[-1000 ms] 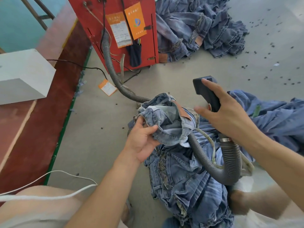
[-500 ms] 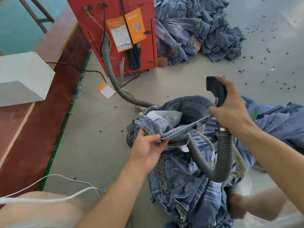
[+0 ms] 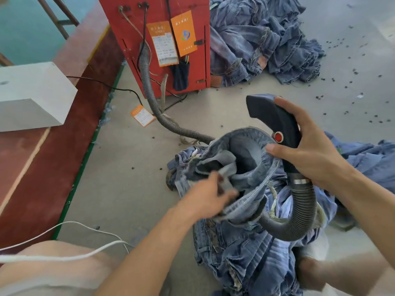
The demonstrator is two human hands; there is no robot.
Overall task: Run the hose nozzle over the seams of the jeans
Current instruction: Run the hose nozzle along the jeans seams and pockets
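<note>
denim fills the middle of our view: the jeans [image 3: 245, 167] lie bunched on the floor with the waistband pulled open. our right hand [image 3: 310, 154] curls round the dark hose nozzle [image 3: 275, 122] at 2 o'clock, thumb pressing the waistband edge against it. our left hand [image 3: 205, 197] is blurred at 6 o'clock, apparently pinching inner fabric. the ribbed hose [image 3: 303, 208] loops from 4 o'clock back toward the red cabinet [image 3: 154, 9] at 11 o'clock.

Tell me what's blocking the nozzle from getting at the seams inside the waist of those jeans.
Nothing visible blocks it. The right hand holds the nozzle just above the jeans, whose waistband gapes open toward it. The left hand, blurred, is at the near edge of the waistband, off to the side of that opening.
</note>
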